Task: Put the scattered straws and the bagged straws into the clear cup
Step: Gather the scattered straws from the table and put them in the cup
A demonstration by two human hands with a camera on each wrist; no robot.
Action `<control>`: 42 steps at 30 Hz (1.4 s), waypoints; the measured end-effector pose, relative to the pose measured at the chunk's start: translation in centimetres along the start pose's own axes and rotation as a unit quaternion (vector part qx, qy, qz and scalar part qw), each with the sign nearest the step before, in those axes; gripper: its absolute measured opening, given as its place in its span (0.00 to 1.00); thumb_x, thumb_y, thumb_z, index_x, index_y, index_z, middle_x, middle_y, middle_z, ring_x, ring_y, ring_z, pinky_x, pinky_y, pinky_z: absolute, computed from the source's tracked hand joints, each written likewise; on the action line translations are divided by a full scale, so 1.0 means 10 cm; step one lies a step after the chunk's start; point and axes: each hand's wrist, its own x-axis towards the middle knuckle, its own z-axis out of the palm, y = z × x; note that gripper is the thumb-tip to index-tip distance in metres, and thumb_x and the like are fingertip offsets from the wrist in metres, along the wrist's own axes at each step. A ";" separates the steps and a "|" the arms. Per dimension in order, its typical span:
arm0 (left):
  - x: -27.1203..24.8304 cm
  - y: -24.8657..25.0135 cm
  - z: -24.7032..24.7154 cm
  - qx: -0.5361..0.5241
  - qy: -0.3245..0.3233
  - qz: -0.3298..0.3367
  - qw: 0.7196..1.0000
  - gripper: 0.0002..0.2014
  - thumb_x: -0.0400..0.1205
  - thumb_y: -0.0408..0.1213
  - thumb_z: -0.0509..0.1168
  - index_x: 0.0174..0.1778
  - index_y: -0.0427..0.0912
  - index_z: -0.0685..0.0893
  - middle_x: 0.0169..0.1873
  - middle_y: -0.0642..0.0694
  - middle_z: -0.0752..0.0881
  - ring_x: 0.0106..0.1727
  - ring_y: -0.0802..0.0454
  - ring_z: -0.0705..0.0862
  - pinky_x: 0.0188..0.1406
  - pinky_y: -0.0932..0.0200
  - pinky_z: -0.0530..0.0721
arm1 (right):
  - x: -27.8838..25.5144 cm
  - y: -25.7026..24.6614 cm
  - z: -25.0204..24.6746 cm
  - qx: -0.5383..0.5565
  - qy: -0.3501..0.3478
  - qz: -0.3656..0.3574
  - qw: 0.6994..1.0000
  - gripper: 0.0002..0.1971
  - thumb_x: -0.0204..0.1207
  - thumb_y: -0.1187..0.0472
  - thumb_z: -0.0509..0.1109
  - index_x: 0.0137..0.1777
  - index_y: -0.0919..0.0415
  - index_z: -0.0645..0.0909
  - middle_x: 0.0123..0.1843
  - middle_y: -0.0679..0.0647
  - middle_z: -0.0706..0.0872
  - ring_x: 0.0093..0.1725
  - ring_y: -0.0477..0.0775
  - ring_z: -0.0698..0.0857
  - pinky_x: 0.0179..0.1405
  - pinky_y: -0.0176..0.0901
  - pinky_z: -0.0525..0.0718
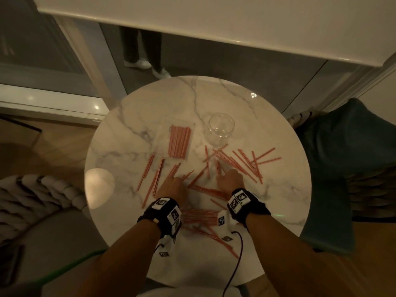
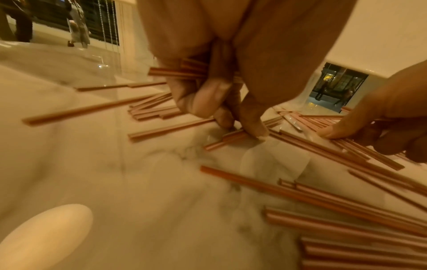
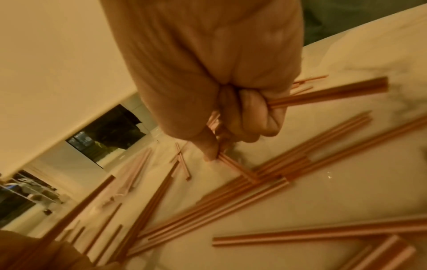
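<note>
I see a round marble table [image 1: 128,129] with red straws [image 1: 242,161] scattered over its near half. My left hand [image 1: 172,185] is down on the table among the straws left of centre. In the left wrist view its fingers [image 2: 208,96] are curled round a small bunch of straws, while thumb and forefinger pinch at another straw lying on the marble. My right hand [image 1: 230,181] is down just right of centre. In the right wrist view its fingers [image 3: 258,113] are clenched on a few straws that stick out to the side, and the thumb tip presses a straw on the table. The two hands are near each other, not touching.

The clear cup [image 1: 219,130] stands upright beyond the hands, right of centre, with nothing in it. The bag of straws [image 1: 176,139] lies flat just left of the cup, apart from it. More loose straws lie between and behind my wrists, near the table's front edge. A dark cushioned seat [image 1: 347,151] is at the right.
</note>
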 end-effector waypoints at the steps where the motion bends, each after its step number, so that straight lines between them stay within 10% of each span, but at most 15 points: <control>1: 0.00 0.00 -0.02 0.008 -0.010 0.000 1.000 0.15 0.85 0.39 0.60 0.66 0.39 0.78 0.66 0.38 0.79 0.64 0.39 0.81 0.61 0.50 0.80 | -0.01 0.02 -0.02 0.008 -0.007 -0.006 1.000 0.20 0.80 0.59 0.68 0.68 0.71 0.79 0.63 0.67 0.86 0.58 0.66 0.88 0.52 0.50 0.89; 6: 0.01 -0.03 -0.07 0.007 -0.023 0.011 1.000 0.10 0.84 0.38 0.60 0.57 0.38 0.78 0.57 0.39 0.82 0.55 0.40 0.83 0.52 0.51 0.82 | -0.15 0.21 -0.15 -0.013 -0.029 -0.084 0.996 0.10 0.81 0.61 0.63 0.37 0.58 0.72 0.35 0.50 0.78 0.32 0.45 0.76 0.26 0.34 0.69; 14: -0.03 -0.04 0.01 0.046 -0.048 0.052 0.996 0.19 0.80 0.43 0.65 0.66 0.42 0.78 0.62 0.41 0.82 0.62 0.41 0.81 0.60 0.48 0.81 | -0.28 0.41 -0.10 0.032 -0.038 -0.076 0.996 0.09 0.86 0.58 0.55 0.50 0.62 0.75 0.49 0.57 0.82 0.43 0.55 0.81 0.38 0.42 0.77; 19: -0.03 -0.01 -0.07 -0.040 -0.029 0.073 0.996 0.02 0.78 0.34 0.67 0.44 0.45 0.81 0.50 0.43 0.86 0.52 0.44 0.84 0.47 0.57 0.79 | -0.33 0.43 -0.04 0.107 -0.060 -0.057 0.991 0.10 0.85 0.56 0.56 0.44 0.57 0.75 0.43 0.53 0.81 0.43 0.53 0.80 0.43 0.47 0.76; 28: 0.00 -0.07 -0.17 -0.157 -0.039 0.027 0.986 0.06 0.79 0.37 0.69 0.47 0.41 0.90 0.42 0.44 0.88 0.39 0.50 0.83 0.33 0.63 0.80 | -0.44 0.33 -0.02 0.081 -0.084 -0.066 0.991 0.10 0.86 0.56 0.53 0.47 0.58 0.72 0.45 0.52 0.78 0.48 0.53 0.77 0.51 0.47 0.74; 32: 0.01 -0.02 -0.18 -0.285 -0.008 -0.016 0.958 0.06 0.80 0.38 0.69 0.40 0.41 0.85 0.37 0.44 0.85 0.40 0.44 0.83 0.40 0.53 0.82 | -0.44 0.23 0.01 0.172 -0.063 -0.063 0.981 0.13 0.86 0.60 0.54 0.42 0.60 0.75 0.38 0.54 0.79 0.38 0.52 0.78 0.40 0.46 0.79; 37: -0.17 0.26 -0.30 -0.422 -0.018 0.001 0.906 0.08 0.85 0.39 0.63 0.45 0.38 0.81 0.35 0.45 0.83 0.30 0.52 0.76 0.26 0.58 0.77 | -0.48 0.04 -0.02 0.341 -0.060 -0.040 0.937 0.12 0.83 0.55 0.60 0.52 0.55 0.85 0.35 0.48 0.86 0.34 0.47 0.85 0.37 0.46 0.86; 42: -0.37 0.51 -0.27 -0.403 -0.122 0.091 0.903 0.08 0.86 0.38 0.60 0.43 0.40 0.77 0.25 0.50 0.73 0.22 0.56 0.67 0.18 0.64 0.66 | -0.53 -0.18 -0.15 0.424 -0.039 -0.090 0.900 0.16 0.88 0.54 0.58 0.50 0.64 0.83 0.24 0.45 0.71 0.20 0.42 0.67 0.18 0.35 0.64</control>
